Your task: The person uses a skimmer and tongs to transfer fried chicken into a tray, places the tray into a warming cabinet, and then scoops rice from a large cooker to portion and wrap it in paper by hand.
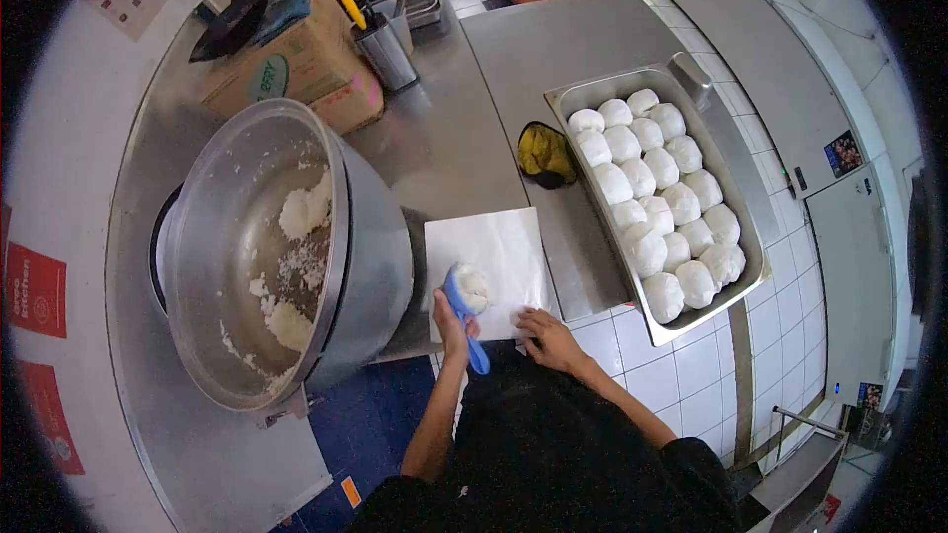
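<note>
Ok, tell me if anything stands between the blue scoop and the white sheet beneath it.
Nothing visible does: the left hand holds the blue scoop over the white sheet. The right hand is at the sheet's near right corner, off to one side.

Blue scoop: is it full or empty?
Full. White rice heaps in the blue scoop, held in the left hand above the paper.
</note>
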Tool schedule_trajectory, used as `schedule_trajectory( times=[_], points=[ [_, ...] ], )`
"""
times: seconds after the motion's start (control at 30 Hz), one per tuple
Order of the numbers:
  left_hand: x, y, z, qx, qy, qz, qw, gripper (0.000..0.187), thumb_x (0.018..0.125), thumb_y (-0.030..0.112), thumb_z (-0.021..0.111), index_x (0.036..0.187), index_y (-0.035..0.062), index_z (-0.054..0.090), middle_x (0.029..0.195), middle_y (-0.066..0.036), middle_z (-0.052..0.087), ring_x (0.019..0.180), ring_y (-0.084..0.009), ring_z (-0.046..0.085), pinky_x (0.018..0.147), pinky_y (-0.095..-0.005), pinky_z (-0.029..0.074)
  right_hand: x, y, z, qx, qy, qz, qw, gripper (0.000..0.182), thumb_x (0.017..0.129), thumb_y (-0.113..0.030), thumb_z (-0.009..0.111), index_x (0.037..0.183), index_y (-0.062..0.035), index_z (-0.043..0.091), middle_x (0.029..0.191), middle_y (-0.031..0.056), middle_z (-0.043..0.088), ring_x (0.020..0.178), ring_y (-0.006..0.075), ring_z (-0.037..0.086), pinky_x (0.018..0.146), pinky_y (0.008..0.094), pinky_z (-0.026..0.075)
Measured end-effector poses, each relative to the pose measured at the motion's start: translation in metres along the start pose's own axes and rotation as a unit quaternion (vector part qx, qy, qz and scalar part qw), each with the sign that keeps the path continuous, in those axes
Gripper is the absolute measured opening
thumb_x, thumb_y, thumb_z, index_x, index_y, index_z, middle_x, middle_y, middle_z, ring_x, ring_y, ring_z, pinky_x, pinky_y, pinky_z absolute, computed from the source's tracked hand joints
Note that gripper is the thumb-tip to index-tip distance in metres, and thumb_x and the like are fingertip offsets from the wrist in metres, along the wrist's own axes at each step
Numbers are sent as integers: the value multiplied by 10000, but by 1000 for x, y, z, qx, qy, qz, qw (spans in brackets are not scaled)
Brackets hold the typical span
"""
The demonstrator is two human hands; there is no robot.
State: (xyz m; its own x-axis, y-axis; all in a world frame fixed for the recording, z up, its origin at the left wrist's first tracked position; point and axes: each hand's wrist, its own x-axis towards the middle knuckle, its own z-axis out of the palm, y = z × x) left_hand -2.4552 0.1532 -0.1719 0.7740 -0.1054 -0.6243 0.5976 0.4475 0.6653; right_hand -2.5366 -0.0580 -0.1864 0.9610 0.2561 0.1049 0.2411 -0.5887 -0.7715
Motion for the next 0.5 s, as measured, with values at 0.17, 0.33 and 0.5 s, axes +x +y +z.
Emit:
schedule_trajectory(
  times=[0.17, 0.33, 0.5],
  points=[
    [12, 0, 26, 538, 81, 400, 738, 523, 839, 367, 645, 1283, 153, 469, 833, -197, 640, 729, -410, 645, 605, -485, 505, 43, -28, -23, 39, 191, 74, 978, 83, 813, -84, 609, 871, -25, 619, 845, 148, 620, 828, 338, 591, 732, 400, 448],
    [27, -5, 43, 711, -15, 282, 644, 605, 791, 306, 658, 1304, 93, 420, 977, -196, 633, 735, -379, 647, 618, -489, 508, 134, -39, -23, 27, 183, -66, 981, 92, 795, -87, 586, 868, -32, 593, 841, 119, 584, 840, 311, 560, 768, 397, 427],
    [38, -2, 45, 740, -34, 174, 648, 631, 740, 303, 685, 1236, 1, 437, 976, -203, 633, 793, -363, 651, 671, -490, 511, 174, -4, 11, 27, 33, -78, 996, 163, 777, -138, 508, 888, -40, 577, 945, 123, 567, 978, 300, 516, 876, 392, 396]
  ],
)
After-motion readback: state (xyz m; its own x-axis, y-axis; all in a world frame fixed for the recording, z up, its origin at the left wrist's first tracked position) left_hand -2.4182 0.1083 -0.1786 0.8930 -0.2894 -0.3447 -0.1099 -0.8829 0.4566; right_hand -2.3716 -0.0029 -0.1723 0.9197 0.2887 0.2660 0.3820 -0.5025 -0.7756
